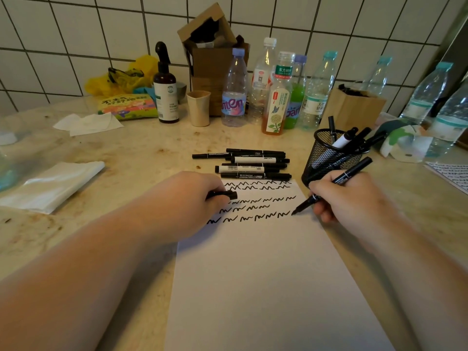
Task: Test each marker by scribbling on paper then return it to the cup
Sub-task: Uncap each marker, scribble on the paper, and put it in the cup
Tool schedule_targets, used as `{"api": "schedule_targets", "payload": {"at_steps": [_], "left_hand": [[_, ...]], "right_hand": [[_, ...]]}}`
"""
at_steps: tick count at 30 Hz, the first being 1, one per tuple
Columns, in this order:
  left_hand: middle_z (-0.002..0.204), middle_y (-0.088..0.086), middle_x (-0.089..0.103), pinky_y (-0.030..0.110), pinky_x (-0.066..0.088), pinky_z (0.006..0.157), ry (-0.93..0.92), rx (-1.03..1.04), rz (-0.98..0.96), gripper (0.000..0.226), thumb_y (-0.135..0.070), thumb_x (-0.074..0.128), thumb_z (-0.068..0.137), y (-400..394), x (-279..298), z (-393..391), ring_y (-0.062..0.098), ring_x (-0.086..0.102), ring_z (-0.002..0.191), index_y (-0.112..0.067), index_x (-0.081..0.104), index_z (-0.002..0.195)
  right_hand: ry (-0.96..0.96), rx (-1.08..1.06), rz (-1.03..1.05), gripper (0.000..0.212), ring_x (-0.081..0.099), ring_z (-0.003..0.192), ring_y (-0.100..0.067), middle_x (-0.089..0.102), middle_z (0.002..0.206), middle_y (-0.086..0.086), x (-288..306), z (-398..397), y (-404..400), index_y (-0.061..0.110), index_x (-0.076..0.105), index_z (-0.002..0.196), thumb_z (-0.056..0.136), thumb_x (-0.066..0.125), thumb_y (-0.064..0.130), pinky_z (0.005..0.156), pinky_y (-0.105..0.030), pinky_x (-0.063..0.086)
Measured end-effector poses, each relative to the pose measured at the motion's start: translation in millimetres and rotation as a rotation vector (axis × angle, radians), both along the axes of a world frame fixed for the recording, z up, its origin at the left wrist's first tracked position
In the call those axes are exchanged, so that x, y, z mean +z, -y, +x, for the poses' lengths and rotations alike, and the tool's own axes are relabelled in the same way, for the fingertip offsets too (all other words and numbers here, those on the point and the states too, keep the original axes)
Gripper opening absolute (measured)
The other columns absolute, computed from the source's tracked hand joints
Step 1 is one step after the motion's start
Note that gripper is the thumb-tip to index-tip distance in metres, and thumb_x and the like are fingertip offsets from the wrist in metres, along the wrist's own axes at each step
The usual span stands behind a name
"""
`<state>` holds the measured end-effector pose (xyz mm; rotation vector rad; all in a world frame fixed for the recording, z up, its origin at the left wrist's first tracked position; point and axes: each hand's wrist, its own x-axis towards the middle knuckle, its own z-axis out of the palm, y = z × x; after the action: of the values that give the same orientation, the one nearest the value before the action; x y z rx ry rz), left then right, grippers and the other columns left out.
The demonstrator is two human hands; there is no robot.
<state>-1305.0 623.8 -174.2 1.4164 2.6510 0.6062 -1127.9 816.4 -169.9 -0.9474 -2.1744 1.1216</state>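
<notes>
At centre frame, on the counter (141, 148): white paper (266, 274), long edge running toward the bottom of the frame, upper part marked with several rows of black scribbles (253, 206).

Right of centre: right hand (349, 196), fingers closed around an uncapped black marker (336, 183). Marker tilted, tip down and to the left, touching the paper at the right end of the lowest scribble row; rear end pointing to the upper right, just beside the cup.

Left of centre: left hand (192, 198), resting on the upper left corner of the paper, fingers curled around a black marker cap (225, 195), which projected to the right from the fist.

Just above the paper's top edge: row of loose markers (250, 163), lying flat and roughly parallel, some with white barrels, some all black.

Right of the loose markers, above the right hand: black mesh cup (326, 158), upright, holding several markers leaning to the right.

Upper centre, against the tiled wall (76, 34): group of plastic bottles (278, 92), a beige paper cup (198, 107), a dark spray bottle (166, 89) and an open cardboard box (210, 46).

Left side: folded white tissues (50, 183) on the counter.
</notes>
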Motion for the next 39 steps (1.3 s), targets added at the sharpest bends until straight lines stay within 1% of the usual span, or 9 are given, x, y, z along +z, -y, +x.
{"api": "schedule_targets", "payload": {"at_steps": [11, 16, 19, 23, 26, 29, 32, 36, 39], "left_hand": [[0.08, -0.012, 0.065, 0.02, 0.045, 0.062, -0.012, -0.001, -0.004, 0.017, -0.04, 0.051, 0.097, 0, 0, -1, 0.002, 0.057, 0.073, -0.031, 0.066, 0.097], [0.078, -0.013, 0.064, 0.022, 0.046, 0.061, 0.002, 0.001, -0.008, 0.017, -0.041, 0.051, 0.097, 0, 1, 0, 0.004, 0.057, 0.071, -0.032, 0.065, 0.097], [0.081, -0.013, 0.065, 0.026, 0.05, 0.064, 0.027, 0.003, -0.002, 0.017, -0.043, 0.051, 0.097, 1, 4, 2, 0.005, 0.058, 0.073, -0.035, 0.065, 0.1], [0.091, -0.015, 0.067, 0.029, 0.054, 0.07, 0.043, -0.019, 0.035, 0.018, -0.044, 0.054, 0.095, 1, 8, 6, 0.004, 0.06, 0.076, -0.038, 0.067, 0.106], [0.077, -0.019, 0.062, 0.019, 0.041, 0.056, 0.071, -0.035, 0.063, 0.014, -0.042, 0.056, 0.095, 1, 12, 9, 0.0, 0.055, 0.067, -0.042, 0.067, 0.104], [0.07, -0.016, 0.059, 0.018, 0.036, 0.054, 0.088, -0.061, 0.068, 0.012, -0.04, 0.056, 0.095, 0, 14, 11, 0.002, 0.054, 0.063, -0.043, 0.066, 0.102], [0.072, -0.014, 0.061, 0.02, 0.041, 0.056, 0.115, -0.08, 0.078, 0.01, -0.039, 0.056, 0.096, 0, 17, 12, 0.007, 0.056, 0.066, -0.047, 0.06, 0.093], [0.074, -0.011, 0.064, 0.025, 0.048, 0.061, 0.125, -0.087, 0.114, 0.009, -0.041, 0.057, 0.094, 1, 14, 11, 0.01, 0.059, 0.068, -0.043, 0.066, 0.093], [0.072, -0.011, 0.064, 0.025, 0.047, 0.06, 0.128, -0.098, 0.14, 0.008, -0.043, 0.058, 0.093, 2, 12, 10, 0.007, 0.058, 0.066, -0.046, 0.066, 0.093]], "right_hand": [[0.034, -0.076, 0.0, 0.021, 0.058, 0.049, -0.014, 0.07, 0.055, 0.0, 1, 1, 0, 0.015, 0.07, 0.072, 0.089, 0.061, 0.024, 0.059, -0.035, 0.05], [0.036, -0.118, 0.043, 0.026, 0.062, 0.056, -0.017, 0.07, 0.056, -0.002, 4, 3, -2, 0.018, 0.071, 0.071, 0.091, 0.06, 0.029, 0.062, -0.032, 0.048], [-0.049, -0.146, 0.064, 0.027, 0.062, 0.059, -0.017, 0.069, 0.056, 0.001, 5, 4, -3, 0.02, 0.072, 0.075, 0.093, 0.061, 0.036, 0.063, -0.033, 0.049], [-0.274, 0.082, -0.113, 0.021, 0.047, 0.052, -0.013, 0.054, 0.055, 0.003, 7, 4, 4, 0.015, 0.07, 0.08, 0.095, 0.065, 0.028, 0.051, -0.024, 0.039], [-0.375, 0.282, -0.326, 0.018, 0.054, 0.058, -0.017, 0.062, 0.063, -0.003, 9, 3, 11, 0.018, 0.075, 0.077, 0.082, 0.066, 0.033, 0.052, -0.023, 0.046], [-0.464, 0.403, -0.551, 0.029, 0.061, 0.062, -0.023, 0.068, 0.07, -0.015, 9, 1, 13, 0.006, 0.077, 0.086, 0.083, 0.058, 0.028, 0.056, -0.027, 0.052], [-0.458, 0.439, -0.562, 0.032, 0.064, 0.064, -0.025, 0.069, 0.072, -0.018, 9, 2, 14, 0.0, 0.074, 0.092, 0.082, 0.054, 0.024, 0.059, -0.031, 0.054], [-0.434, 0.411, -0.5, 0.03, 0.065, 0.065, -0.027, 0.07, 0.074, -0.019, 8, 1, 15, 0.0, 0.068, 0.094, 0.08, 0.055, 0.023, 0.066, -0.038, 0.049], [-0.431, 0.407, -0.48, 0.028, 0.068, 0.066, -0.028, 0.072, 0.077, -0.022, 8, 1, 17, 0.001, 0.067, 0.094, 0.079, 0.057, 0.022, 0.065, -0.036, 0.05]]}}
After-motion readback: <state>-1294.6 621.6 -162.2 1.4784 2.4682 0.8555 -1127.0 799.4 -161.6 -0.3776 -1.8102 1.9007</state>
